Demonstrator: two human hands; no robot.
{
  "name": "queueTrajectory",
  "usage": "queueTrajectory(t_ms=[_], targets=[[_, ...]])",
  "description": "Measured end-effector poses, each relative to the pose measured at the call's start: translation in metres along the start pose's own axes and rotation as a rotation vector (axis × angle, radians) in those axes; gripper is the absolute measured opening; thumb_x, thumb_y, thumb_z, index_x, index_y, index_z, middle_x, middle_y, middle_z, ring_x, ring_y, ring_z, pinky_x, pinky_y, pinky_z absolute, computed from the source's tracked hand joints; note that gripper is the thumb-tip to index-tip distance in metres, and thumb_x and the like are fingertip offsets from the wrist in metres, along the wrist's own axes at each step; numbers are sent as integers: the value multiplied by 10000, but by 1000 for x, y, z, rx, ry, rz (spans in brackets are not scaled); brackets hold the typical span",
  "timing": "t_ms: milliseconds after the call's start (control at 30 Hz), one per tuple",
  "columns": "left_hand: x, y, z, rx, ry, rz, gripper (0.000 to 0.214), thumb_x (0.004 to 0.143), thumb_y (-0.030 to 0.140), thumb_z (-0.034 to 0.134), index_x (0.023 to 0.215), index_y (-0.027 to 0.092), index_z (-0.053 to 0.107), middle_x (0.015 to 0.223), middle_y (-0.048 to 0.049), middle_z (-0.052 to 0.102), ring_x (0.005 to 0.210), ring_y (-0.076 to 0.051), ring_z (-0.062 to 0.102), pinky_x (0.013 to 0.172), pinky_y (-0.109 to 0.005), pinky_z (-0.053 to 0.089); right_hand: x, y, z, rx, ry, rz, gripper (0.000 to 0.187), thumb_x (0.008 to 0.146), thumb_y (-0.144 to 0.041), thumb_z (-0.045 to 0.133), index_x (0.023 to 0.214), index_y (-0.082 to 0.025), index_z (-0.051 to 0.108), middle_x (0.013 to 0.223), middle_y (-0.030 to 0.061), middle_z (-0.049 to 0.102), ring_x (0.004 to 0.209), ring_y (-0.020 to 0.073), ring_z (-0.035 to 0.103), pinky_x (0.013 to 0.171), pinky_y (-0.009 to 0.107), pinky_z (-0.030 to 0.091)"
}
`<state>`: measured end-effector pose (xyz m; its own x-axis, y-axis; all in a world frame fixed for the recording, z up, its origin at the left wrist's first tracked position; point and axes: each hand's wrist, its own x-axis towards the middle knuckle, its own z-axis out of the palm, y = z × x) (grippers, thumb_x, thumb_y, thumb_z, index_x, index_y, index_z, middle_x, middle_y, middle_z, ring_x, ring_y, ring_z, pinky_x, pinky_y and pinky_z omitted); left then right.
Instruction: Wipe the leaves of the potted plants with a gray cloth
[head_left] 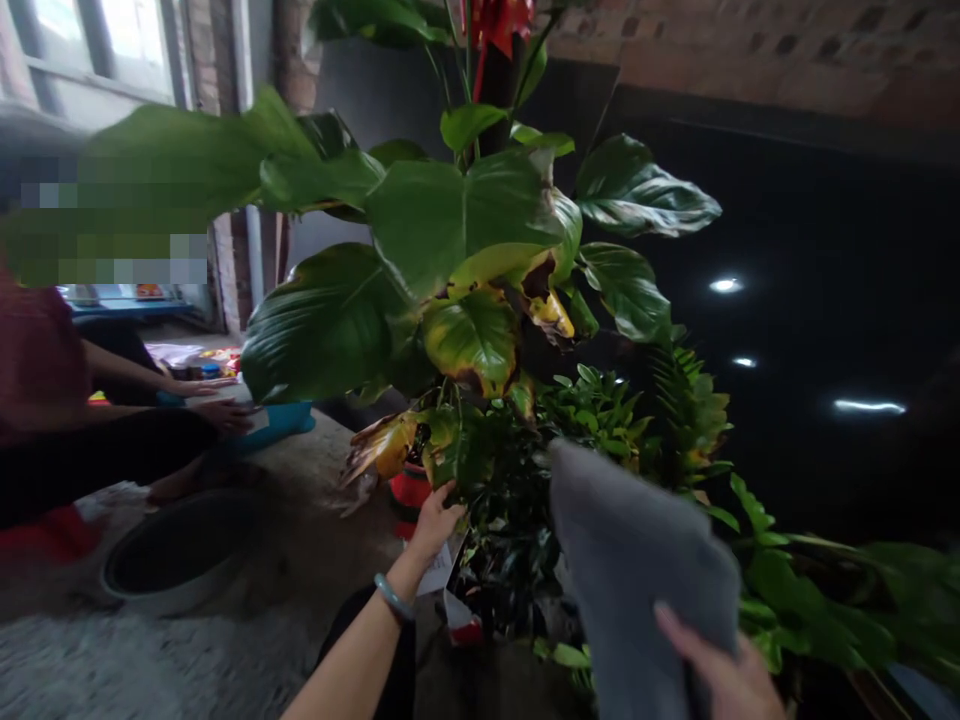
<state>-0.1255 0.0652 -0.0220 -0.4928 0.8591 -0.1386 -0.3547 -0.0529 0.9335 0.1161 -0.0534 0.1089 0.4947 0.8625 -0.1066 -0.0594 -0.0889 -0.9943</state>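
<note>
My left hand, with a pale bangle on the wrist, reaches to the low leaves of a large potted plant. Its fingers are closed at the lower edge of a green leaf, and the fingertips are partly hidden. In my right hand is a folded grey cloth, gripped with the thumb on top and held apart from the plant. Broad leaves spread above both hands. Some have yellow and brown edges, such as this withered leaf.
A red pot stands under the plant, with smaller bushy plants to its right. At left a person sits with both hands over a blue container. A round basin is on the floor. Behind is a dark glossy panel.
</note>
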Motion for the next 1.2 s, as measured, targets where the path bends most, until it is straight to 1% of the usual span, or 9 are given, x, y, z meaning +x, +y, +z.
queueTrajectory(t_ms=[133, 233, 433, 567, 700, 833, 967, 1100, 1200], targets=[[0, -1, -3, -26, -79, 6, 377, 481, 21, 633, 833, 142, 690, 859, -55, 715, 1017, -244, 590, 876, -295, 435, 18, -80, 27, 245, 60, -99, 458, 331, -280, 795, 758, -164, 678, 606, 27, 683, 553, 242, 619, 606, 405, 511], [0, 0, -8, -6, -143, 7, 406, 462, 36, 651, 850, 141, 709, 905, -62, 716, 1041, -247, 577, 913, -293, 415, 24, -103, 64, 395, 77, -229, 438, 380, -272, 764, 795, -180, 658, 671, 9, 696, 658, 225, 641, 694, 387, 506], [-9, 5, -7, -59, -379, -90, 496, 546, 143, 626, 1040, 145, 672, 913, -68, 713, 859, -217, 628, 760, -309, 469, 19, -17, 135, 230, -286, -26, 322, 387, -294, 698, 674, -152, 657, 640, 47, 692, 636, 232, 624, 645, 355, 491], [-13, 14, -3, -3, -440, -89, 473, 478, 66, 574, 926, 141, 707, 880, -67, 724, 871, -236, 620, 737, -290, 462, -18, 34, 97, 68, -331, 84, 247, 404, -258, 705, 628, -156, 682, 617, 55, 699, 615, 238, 619, 601, 331, 476], [-14, 21, -4, 51, -355, -23, 503, 452, 36, 585, 924, 156, 711, 789, -25, 713, 879, -217, 598, 756, -259, 439, -18, -3, 58, 143, -60, 26, 412, 357, -344, 783, 718, -188, 657, 632, 15, 700, 637, 221, 623, 612, 311, 479], [-18, 20, -4, 68, -401, -109, 594, 490, 73, 600, 1079, 112, 660, 448, 68, 544, 576, -152, 547, 642, -257, 428, 27, -37, 97, 264, -11, -251, 429, 443, -420, 747, 787, -181, 652, 756, 20, 712, 733, 187, 609, 718, 293, 470], [-19, 14, -2, -72, -429, -115, 546, 501, 105, 600, 1041, 136, 677, 542, 27, 621, 612, -156, 580, 662, -267, 444, 22, 5, 135, 118, -267, -136, 302, 402, -329, 719, 643, -151, 680, 629, 51, 695, 618, 216, 601, 639, 328, 480], [-19, 16, -2, -59, -459, -135, 523, 469, 74, 590, 974, 152, 700, 637, -4, 682, 672, -180, 610, 662, -270, 455, -19, 46, 78, -58, -404, 56, 262, 420, -309, 723, 629, -152, 707, 632, 72, 705, 610, 246, 620, 601, 339, 486], [-19, 21, -6, -2, -455, -184, 629, 478, 57, 586, 1099, 129, 651, 505, 50, 610, 533, -129, 545, 614, -255, 444, -17, 17, 33, -89, -240, 125, 386, 357, -358, 794, 672, -162, 691, 624, 59, 699, 612, 256, 626, 598, 351, 492]])
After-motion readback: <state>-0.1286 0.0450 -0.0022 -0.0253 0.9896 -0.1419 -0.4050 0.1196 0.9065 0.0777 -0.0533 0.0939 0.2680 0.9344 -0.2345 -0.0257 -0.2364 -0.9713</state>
